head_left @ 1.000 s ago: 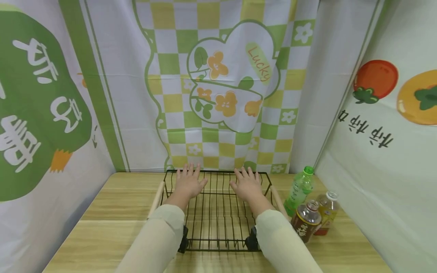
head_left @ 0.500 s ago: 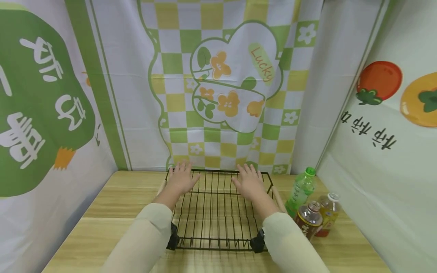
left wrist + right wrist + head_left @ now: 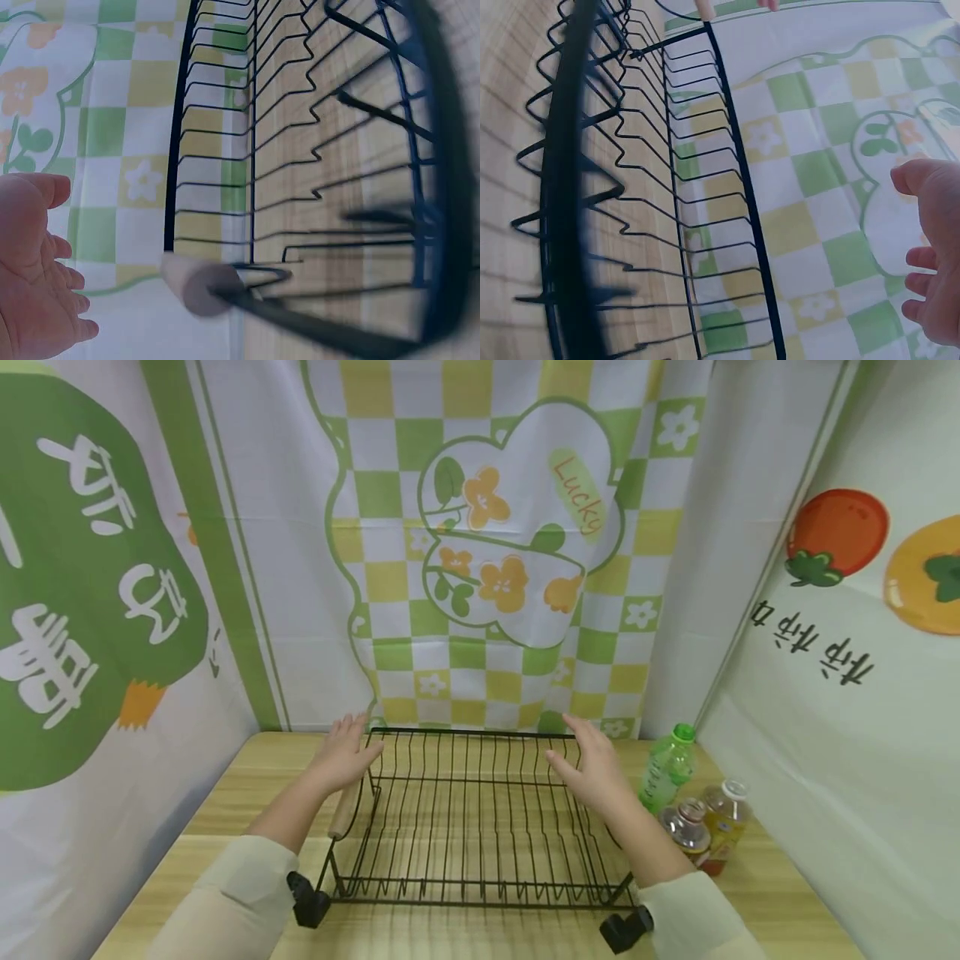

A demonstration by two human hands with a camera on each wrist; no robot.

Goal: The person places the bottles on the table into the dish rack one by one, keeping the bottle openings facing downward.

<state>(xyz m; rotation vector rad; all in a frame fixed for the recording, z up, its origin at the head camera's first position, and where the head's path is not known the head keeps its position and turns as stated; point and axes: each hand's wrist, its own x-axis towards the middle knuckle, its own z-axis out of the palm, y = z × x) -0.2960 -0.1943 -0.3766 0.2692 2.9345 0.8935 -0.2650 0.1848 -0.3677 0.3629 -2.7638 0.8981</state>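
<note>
Wooden table (image 3: 232, 785); two hands (image 3: 347, 758) (image 3: 597, 770) near one wire rack (image 3: 480, 905); three bottles (image 3: 667, 770) (image 3: 686, 828) (image 3: 724, 827).

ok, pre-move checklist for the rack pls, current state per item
1. Rack on the tabletop: ok, appears to rest there.
2. Left hand gripping the rack: not ok, fingers extended, apart from the wooden handle in the left wrist view.
3. Right hand gripping the rack: not ok, fingers extended, holding nothing.
4. Right end of rack visible: not ok, right forearm partly hides it.
5. Bottles upright: ok, green bottle, front bottle and white-capped bottle all stand.
6. Right forearm clear of front bottle: cannot tell, they overlap in the head view.
</note>
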